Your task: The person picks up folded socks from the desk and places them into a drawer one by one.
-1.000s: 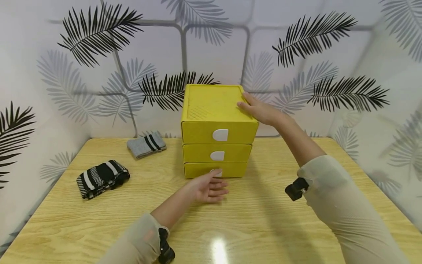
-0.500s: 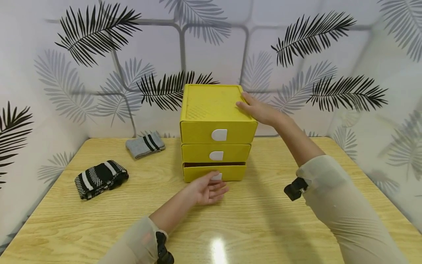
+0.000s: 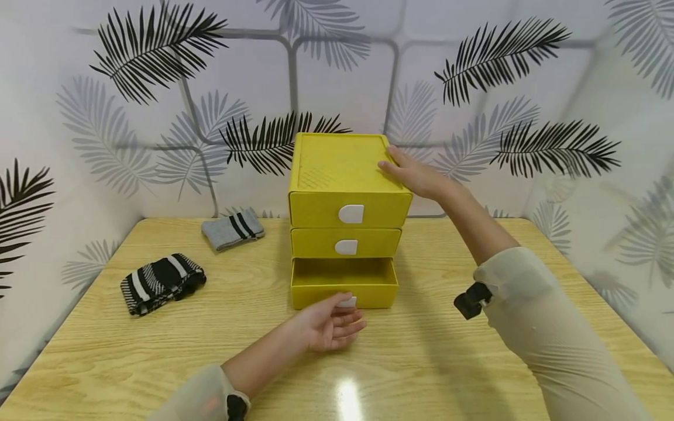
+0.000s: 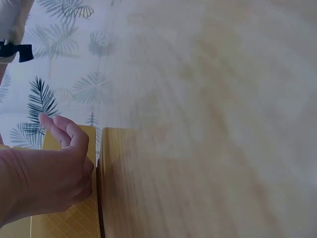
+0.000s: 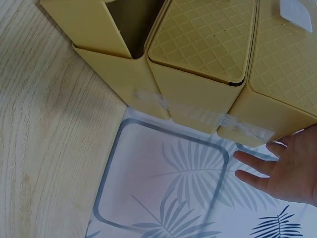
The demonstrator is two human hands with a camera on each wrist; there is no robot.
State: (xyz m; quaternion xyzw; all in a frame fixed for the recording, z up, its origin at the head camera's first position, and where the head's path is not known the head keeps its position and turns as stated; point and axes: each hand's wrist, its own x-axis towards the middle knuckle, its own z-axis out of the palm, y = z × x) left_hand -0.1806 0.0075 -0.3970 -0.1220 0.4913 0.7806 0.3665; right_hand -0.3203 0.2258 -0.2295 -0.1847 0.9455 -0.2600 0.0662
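A yellow three-drawer cabinet [image 3: 339, 164] stands near the back of the table, each drawer front bearing a white handle. Its bottom drawer [image 3: 310, 297] is pulled partway out, and the visible inside holds nothing. At that drawer's white handle [image 3: 347, 302], my left hand [image 3: 327, 327] pinches with the thumb on top; the other fingers spread loosely below. The left wrist view has the left hand [image 4: 54, 171] against the yellow front, hiding the handle. My right hand [image 3: 418, 175] rests on the cabinet's top right edge. In the right wrist view, its fingers [image 5: 255, 162] lie straight along the side.
To the left lie a folded grey sock-like piece with black stripes [image 3: 231, 230] and a folded black-and-white patterned knit piece [image 3: 163, 283]. The wooden table [image 3: 447, 362] ends at a leaf-patterned wall covering [image 3: 342, 70] behind the cabinet.
The bottom drawer has slid from closed to partway out, toward me, with my left hand moving back along with it. My right hand has stayed on the cabinet top.
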